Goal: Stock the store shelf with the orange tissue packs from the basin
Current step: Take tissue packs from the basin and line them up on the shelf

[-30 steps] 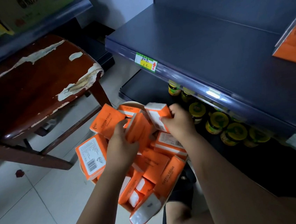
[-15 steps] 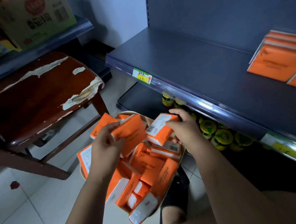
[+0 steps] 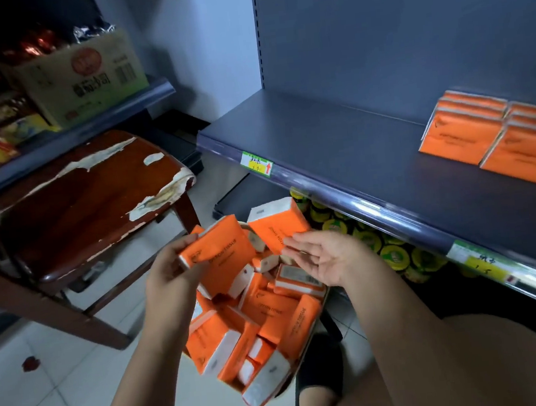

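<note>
Several orange tissue packs (image 3: 271, 311) fill a basin (image 3: 299, 370) on the floor, below my hands. My left hand (image 3: 169, 279) grips one orange pack (image 3: 222, 257) above the basin. My right hand (image 3: 328, 256) pinches a second orange pack (image 3: 279, 226) by its lower edge, palm turned up. Both packs are lifted clear of the pile. The dark grey shelf (image 3: 371, 159) stretches to the right, with stacked orange packs (image 3: 498, 139) standing on its far right part.
A worn brown wooden chair (image 3: 85, 205) stands left of the basin. Yellow-lidded jars (image 3: 373, 244) line the lower shelf under the shelf edge. A cardboard box (image 3: 81, 80) sits on a rack at upper left. My knee (image 3: 459, 364) is at bottom right.
Both hands have risen from the basin, each lifting a pack. The right hand has turned palm up. The view has tilted up, showing more of the shelf and its stacked packs.
</note>
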A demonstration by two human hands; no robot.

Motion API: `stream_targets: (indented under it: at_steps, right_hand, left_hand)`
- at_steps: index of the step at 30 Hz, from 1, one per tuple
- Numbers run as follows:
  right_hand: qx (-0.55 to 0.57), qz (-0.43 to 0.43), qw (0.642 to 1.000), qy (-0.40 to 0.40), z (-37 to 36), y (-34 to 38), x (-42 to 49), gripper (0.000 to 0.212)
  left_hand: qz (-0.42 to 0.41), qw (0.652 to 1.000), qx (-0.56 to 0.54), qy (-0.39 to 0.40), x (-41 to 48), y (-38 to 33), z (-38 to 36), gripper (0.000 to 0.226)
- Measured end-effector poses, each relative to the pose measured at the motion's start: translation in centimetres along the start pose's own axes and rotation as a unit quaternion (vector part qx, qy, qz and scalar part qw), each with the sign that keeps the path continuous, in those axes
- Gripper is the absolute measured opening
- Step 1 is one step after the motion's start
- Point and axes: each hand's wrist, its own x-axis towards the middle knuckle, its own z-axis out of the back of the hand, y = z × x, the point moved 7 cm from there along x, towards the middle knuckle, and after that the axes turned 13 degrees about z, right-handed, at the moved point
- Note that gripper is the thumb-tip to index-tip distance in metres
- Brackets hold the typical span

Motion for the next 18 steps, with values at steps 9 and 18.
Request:
stream_targets:
  at_steps: [9, 18]
  right_hand:
    - [0.013, 0.033, 0.998, -0.055, -1.8, -1.0, -1.4, 0.048]
    - [0.092, 0.146, 0.984, -0.043, -2.3, 3.7, -4.8, 0.013]
  left_hand:
    - [-0.014, 1.000, -0.011, 0.016, -1.0, -1.9, 0.5, 0.039]
    - [-0.019, 0.998, -0.022, 0.061, -2.9, -5.4, -2.8, 0.035]
